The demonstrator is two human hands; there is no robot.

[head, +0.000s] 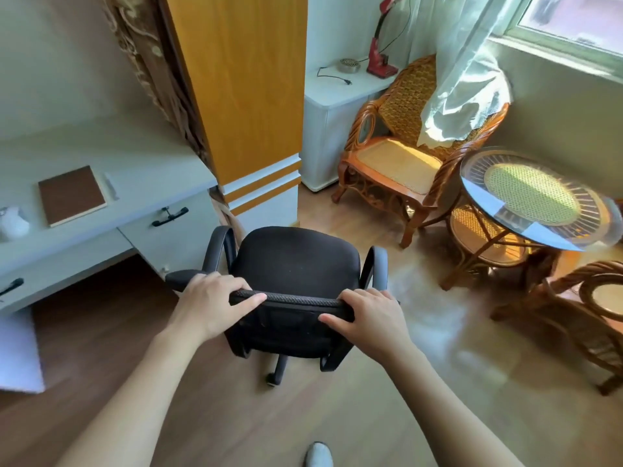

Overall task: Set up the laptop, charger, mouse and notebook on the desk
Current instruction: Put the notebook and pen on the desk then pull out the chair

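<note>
Black mesh-back office chair (pixel 296 264) w/ armrests sits mid-floor, just right of the pale grey-white bench (pixel 141 156), turned partly away from it. Left hand (pixel 210 306) grips the top edge of the chair's backrest, fingers (pixel 236 285) curled over the rim & thumb along the front. Right hand (pixel 371 318) does the same on the other end, fingers curled over, thumb pressing the back face. Both hold the chair only, nothing else.

Head view, bench side: brown rectangular hardcover notebook (pixel 71 195) lies flat on the benchtop near the front edge, closed. Slim pale pen-like thing (pixel 111 186) just beside its right edge; too blurred to be sure what it is. White rounded object (pixel 12 222) at far left edge of bench, partly cut off; could be the mouse or sth else, can't tell. No laptop or charger visible anywhere in frame.

Progress, as a judgement: notebook looks placed already, so that part seems done. Laptop & charger not seen, so can't say; bench runs out of frame to the left. Mouse uncertain. Current step looks like positioning the chair at the bench's knee gap.

Elsewhere: orange wooden cabinet (pixel 242 89), rattan armchair (pixel 401 156), round glass-top rattan table (pixel 539 203), red desk lamp (pixel 379 59) on a white unit.
</note>
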